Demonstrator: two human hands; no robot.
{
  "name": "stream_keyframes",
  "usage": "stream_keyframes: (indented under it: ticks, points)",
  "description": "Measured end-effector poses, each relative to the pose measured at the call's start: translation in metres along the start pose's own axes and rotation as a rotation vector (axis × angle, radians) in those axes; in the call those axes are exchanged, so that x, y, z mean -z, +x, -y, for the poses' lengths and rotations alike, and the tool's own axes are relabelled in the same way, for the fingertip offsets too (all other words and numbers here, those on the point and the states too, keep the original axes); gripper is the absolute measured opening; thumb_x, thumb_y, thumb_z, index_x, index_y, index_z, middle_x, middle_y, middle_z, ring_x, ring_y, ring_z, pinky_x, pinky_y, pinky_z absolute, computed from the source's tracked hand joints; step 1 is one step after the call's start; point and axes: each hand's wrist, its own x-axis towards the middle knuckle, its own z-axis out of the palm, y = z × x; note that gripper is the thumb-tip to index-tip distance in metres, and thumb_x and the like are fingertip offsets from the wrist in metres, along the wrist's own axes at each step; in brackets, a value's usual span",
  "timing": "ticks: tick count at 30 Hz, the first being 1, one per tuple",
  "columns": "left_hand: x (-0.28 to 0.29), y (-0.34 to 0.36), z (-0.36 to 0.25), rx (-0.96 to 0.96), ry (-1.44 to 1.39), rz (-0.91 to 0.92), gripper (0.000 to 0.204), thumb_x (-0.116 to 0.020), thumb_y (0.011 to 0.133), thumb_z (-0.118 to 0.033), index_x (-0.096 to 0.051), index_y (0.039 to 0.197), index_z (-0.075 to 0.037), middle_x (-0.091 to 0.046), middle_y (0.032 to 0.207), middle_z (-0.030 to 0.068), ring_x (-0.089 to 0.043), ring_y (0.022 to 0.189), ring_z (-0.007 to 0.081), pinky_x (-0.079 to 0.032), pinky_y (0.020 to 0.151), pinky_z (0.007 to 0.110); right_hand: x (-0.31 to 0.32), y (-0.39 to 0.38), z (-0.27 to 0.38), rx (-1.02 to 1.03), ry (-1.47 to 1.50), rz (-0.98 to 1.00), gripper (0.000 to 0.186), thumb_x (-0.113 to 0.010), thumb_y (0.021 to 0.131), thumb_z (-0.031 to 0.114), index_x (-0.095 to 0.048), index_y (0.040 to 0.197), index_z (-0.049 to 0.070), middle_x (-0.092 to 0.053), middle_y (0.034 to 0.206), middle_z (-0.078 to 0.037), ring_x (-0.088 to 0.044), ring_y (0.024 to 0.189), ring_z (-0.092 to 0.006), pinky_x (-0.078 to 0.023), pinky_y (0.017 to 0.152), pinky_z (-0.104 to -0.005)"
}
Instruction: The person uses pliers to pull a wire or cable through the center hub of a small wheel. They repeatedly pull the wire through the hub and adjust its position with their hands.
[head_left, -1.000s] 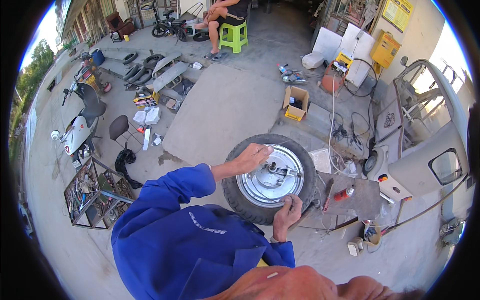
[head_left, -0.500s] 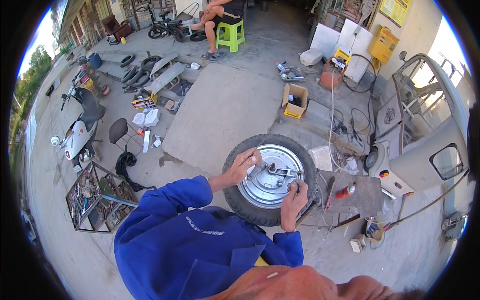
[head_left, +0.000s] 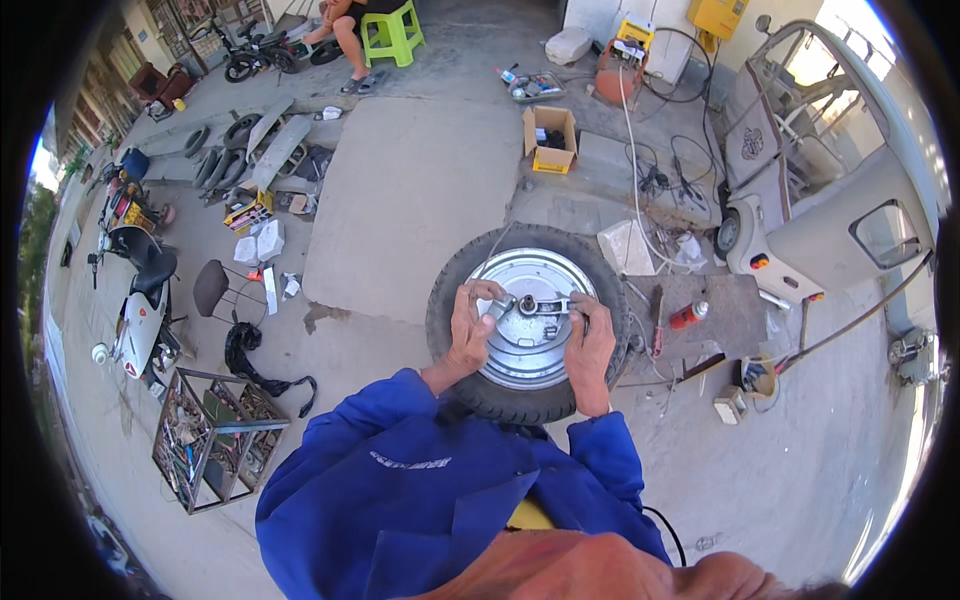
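Note:
A wheel with a black tyre (head_left: 530,405) and silver hub (head_left: 525,360) lies in front of me, with a central axle and a metal lever on the hub. My left hand (head_left: 472,325) is closed on a small metal fitting (head_left: 503,307) just left of the axle; a thin cable rises from near it. My right hand (head_left: 588,340) pinches the metal lever (head_left: 554,306) to the right of the axle, thumb and fingers at its outer end. A red spray can (head_left: 689,316) lies on the metal bench (head_left: 737,335) right of the wheel.
A caged tool rack (head_left: 215,435), a stool (head_left: 215,285) and scooters (head_left: 145,330) are on my left. A three-wheeled vehicle (head_left: 810,225) stands at right, with hoses and cables nearby. A cardboard box (head_left: 550,140) and a person's leg (head_left: 350,55) are farther back.
My left hand has moved from the upper rim down beside the axle. My right hand has moved up from the lower rim to the lever. The view has shifted, so the surroundings sit higher.

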Motion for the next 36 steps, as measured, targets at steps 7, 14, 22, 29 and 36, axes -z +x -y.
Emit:
stream_keyframes:
  ticks: [7,14,22,29,36]
  points:
    - [-0.012,0.001,-0.003,-0.079,0.154,-0.034,0.033,-0.052,0.102,-0.029,-0.044,0.118,-0.002,-0.057,0.116,0.0221,-0.055,0.112,0.0291,-0.041,0.107,0.047,-0.001,-0.005,-0.003,-0.138,0.186,-0.041,0.010,-0.067,0.098,-0.005,-0.066,0.106,0.001,-0.078,0.118,-0.014,-0.074,0.103,-0.0297,-0.058,0.088,-0.0373]
    - [-0.009,0.001,-0.003,-0.064,0.182,0.006,0.028,-0.051,0.102,-0.026,-0.037,0.112,-0.003,-0.058,0.116,0.0240,-0.057,0.111,0.0294,-0.043,0.108,0.047,0.003,0.010,-0.008,-0.118,0.150,0.107,0.008,-0.066,0.100,-0.002,-0.064,0.107,0.001,-0.076,0.121,-0.017,-0.073,0.105,-0.0327,-0.058,0.086,-0.0388]
    - [-0.013,-0.004,0.002,-0.073,0.104,-0.026,0.023,-0.052,0.098,-0.016,-0.037,0.108,-0.003,-0.058,0.116,0.0258,-0.052,0.109,0.0261,-0.040,0.107,0.044,-0.001,0.002,0.006,-0.233,0.169,0.048,0.008,-0.063,0.103,-0.001,-0.062,0.111,0.000,-0.077,0.120,-0.016,-0.073,0.096,-0.0313,-0.058,0.086,-0.0382]
    - [-0.009,-0.011,0.005,-0.072,0.114,-0.013,0.035,-0.054,0.100,-0.017,-0.042,0.127,0.001,-0.054,0.118,0.0190,-0.049,0.108,0.0234,-0.038,0.102,0.038,0.005,0.010,-0.006,-0.164,0.177,0.154,0.006,-0.061,0.102,-0.002,-0.064,0.106,0.000,-0.077,0.117,-0.016,-0.073,0.103,-0.0284,-0.055,0.092,-0.0371]
    - [0.021,0.011,-0.017,0.131,0.057,0.167,0.023,-0.053,0.108,-0.023,-0.042,0.096,-0.007,-0.060,0.110,0.0160,-0.055,0.103,0.0203,-0.044,0.100,0.038,0.006,0.005,-0.004,-0.266,0.248,0.111,0.005,-0.062,0.101,-0.001,-0.063,0.106,-0.002,-0.072,0.130,-0.019,-0.069,0.114,-0.0305,-0.053,0.100,-0.0393]
